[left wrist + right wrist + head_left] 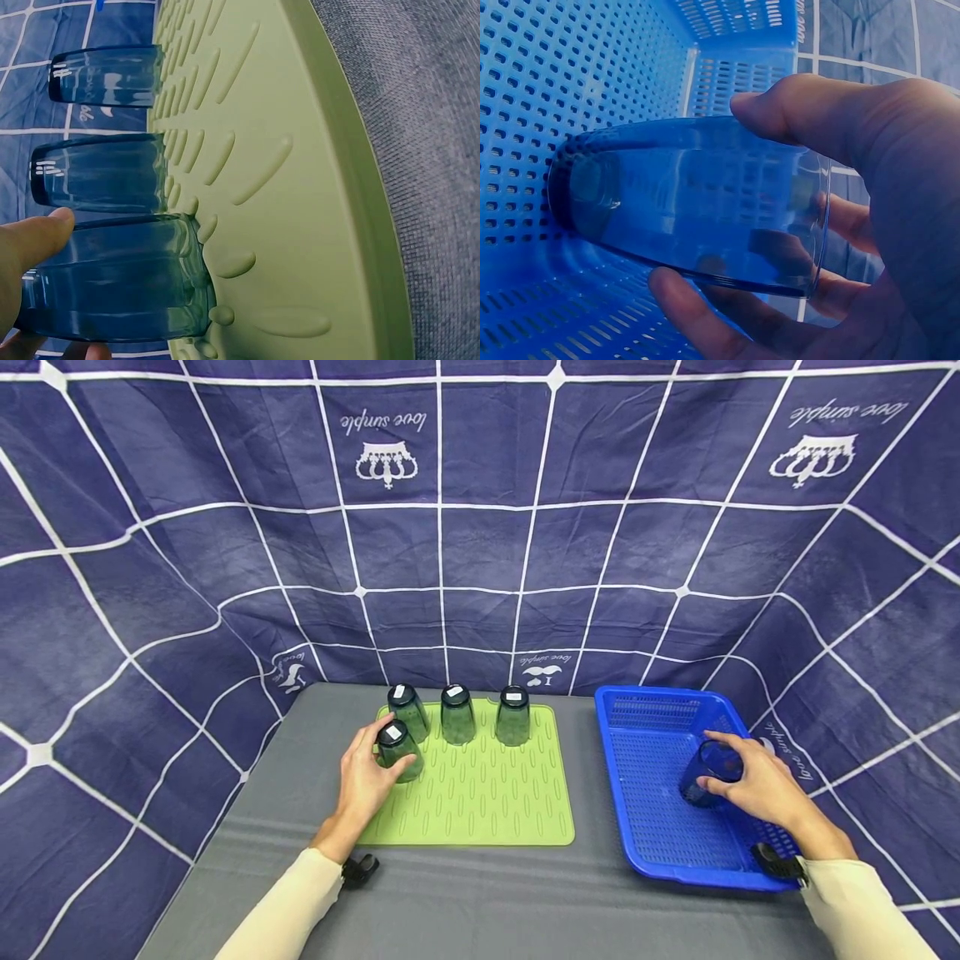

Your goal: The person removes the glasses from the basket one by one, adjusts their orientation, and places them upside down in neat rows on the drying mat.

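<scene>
My left hand (367, 774) grips an upside-down tinted drinking glass (401, 753) near its base, at the left side of a green drying mat (487, 802). In the left wrist view that glass (120, 281) has its rim down against the ridged mat. Three more glasses stand inverted along the mat's back, one of them the right-hand glass (513, 718). Over in the blue plastic basket (618, 827), my right hand (757, 777) holds an upright glass (701, 781) by its upper part. The right wrist view shows thumb and fingers around this glass (690, 202), its base at the basket floor.
A grey cloth (480, 902) covers the table beneath mat and basket. Blue curtain (480, 552) with white grid lines hangs behind and along both sides. The basket's raised walls surround the right hand's glass.
</scene>
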`<state>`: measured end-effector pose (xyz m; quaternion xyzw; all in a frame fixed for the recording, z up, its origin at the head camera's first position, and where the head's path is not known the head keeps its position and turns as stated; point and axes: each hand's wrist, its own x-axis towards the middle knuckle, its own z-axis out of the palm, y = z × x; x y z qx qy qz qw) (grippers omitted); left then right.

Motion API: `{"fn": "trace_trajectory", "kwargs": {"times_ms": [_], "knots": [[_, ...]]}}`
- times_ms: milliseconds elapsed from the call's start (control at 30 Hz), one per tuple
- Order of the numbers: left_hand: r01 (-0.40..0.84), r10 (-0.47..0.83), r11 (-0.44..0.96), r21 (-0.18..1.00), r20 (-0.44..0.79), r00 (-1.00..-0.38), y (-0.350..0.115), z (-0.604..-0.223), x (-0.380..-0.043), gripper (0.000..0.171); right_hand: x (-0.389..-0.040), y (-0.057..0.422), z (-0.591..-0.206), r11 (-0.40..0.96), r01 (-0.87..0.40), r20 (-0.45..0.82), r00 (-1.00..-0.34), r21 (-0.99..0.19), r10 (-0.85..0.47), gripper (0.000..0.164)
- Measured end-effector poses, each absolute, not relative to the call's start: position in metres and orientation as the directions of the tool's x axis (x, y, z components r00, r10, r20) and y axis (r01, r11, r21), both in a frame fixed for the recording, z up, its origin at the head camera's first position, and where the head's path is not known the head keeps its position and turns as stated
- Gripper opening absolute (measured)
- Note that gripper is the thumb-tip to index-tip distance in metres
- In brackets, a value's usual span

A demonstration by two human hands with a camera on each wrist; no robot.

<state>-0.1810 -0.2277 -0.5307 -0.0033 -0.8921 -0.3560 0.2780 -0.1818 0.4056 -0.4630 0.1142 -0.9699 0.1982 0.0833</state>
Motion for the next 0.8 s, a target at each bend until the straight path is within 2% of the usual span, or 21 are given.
{"fn": "trace_trajectory", "kwargs": {"times_ms": [800], "knots": [[0.236, -0.178, 0.745, 0.624, 0.527, -0.831, -0.2294, -0.5361, -0.1814, 0.092, -0.1789, 0.4022, -0.463, 0.889, -0.241, 0.216, -0.962, -0.388, -0.167, 0.084]]}}
